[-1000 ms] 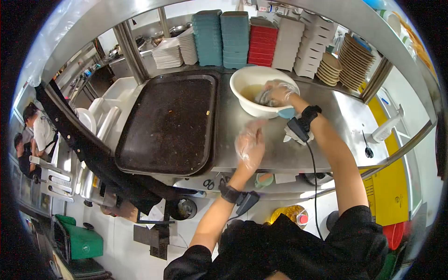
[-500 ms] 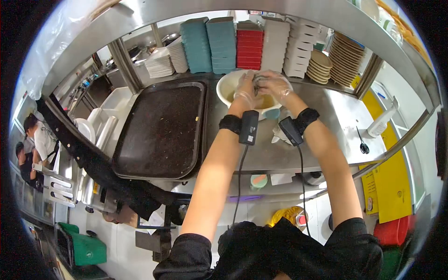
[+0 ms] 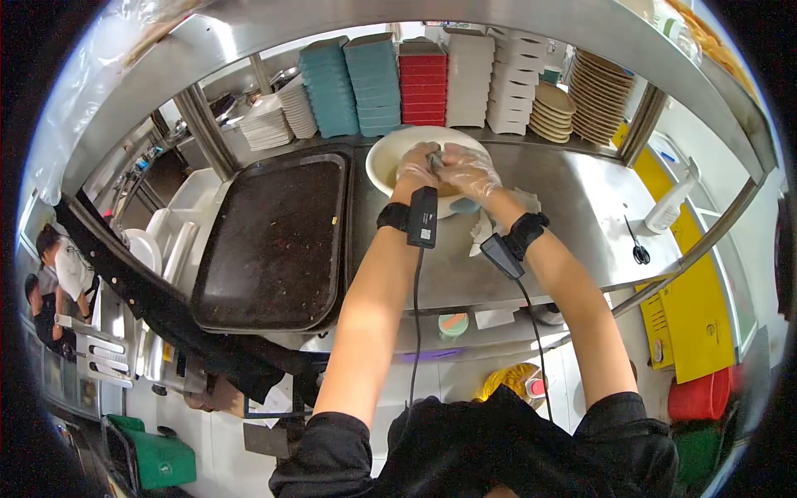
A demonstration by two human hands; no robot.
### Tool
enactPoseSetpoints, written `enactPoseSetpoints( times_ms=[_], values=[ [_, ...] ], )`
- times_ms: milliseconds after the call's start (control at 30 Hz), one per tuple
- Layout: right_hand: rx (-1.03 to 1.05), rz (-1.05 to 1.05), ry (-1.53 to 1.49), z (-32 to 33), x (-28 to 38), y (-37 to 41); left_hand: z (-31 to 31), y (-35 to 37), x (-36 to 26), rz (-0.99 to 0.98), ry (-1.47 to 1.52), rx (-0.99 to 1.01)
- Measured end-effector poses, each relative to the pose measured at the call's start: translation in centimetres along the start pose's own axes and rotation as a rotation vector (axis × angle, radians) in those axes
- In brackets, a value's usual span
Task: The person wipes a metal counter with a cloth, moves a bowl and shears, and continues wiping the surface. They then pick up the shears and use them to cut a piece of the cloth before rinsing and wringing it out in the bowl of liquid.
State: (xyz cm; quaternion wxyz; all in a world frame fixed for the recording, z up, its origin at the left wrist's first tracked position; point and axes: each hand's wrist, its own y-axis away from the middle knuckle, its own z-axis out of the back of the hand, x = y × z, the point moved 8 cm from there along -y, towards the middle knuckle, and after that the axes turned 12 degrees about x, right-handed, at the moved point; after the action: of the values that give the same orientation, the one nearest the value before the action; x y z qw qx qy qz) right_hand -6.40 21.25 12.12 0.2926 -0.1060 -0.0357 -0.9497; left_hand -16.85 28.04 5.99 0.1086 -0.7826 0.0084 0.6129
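A wide white bowl (image 3: 383,156) stands on the steel counter, with cloudy yellowish liquid low inside it. Both my hands wear clear plastic gloves and meet over the bowl. My left hand (image 3: 420,164) is closed, its fingertips pinching a small dark grey thing (image 3: 435,161). From the other side my right hand (image 3: 466,169) closes on the same thing, fingers bent towards the left fingertips. What kind of thing it is I cannot tell, as the fingers cover most of it. Crumpled white paper (image 3: 481,231) lies beside the bowl, partly behind my right wrist.
Left of the bowl lies a large black tray (image 3: 270,241). Stacked teal (image 3: 328,87), red (image 3: 422,87) and white containers line the back, with piled brown plates (image 3: 599,95) beside them. Scissors (image 3: 638,249) and a white spray bottle (image 3: 671,203) are at the right. Two people stand far left.
The view has shifted, so the counter appears further left. My right hand's fingers have come down and closed in against the left fingertips; both hands stay over the bowl.
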Motion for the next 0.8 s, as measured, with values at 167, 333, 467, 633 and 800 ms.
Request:
enactPoseSetpoints(
  times_ms=[167, 333, 467, 633, 800],
  values=[
    [-0.298, 0.206, -0.248, 0.3, -0.4, 1.7, -3.8, 2.8, -5.3, -0.288, -1.610, 0.117],
    [-0.270, -0.149, -1.269, -0.4, -2.4, 2.4, -0.9, 1.2, -3.7, -0.038, -1.180, 0.012],
    [-0.228, -0.089, -1.114, -3.2, -5.8, -1.4, -2.8, 2.4, -3.7, -0.324, -1.674, 0.012],
    [-0.239, 0.199, -0.686, -3.7, -5.2, -3.0, -1.0, -0.1, -1.2, -0.049, -1.537, -0.026],
    [-0.141, 0.153, -0.724, -3.3, -3.9, -2.7, -1.3, -0.2, -1.5, -0.174, -1.569, -0.068]
  ],
)
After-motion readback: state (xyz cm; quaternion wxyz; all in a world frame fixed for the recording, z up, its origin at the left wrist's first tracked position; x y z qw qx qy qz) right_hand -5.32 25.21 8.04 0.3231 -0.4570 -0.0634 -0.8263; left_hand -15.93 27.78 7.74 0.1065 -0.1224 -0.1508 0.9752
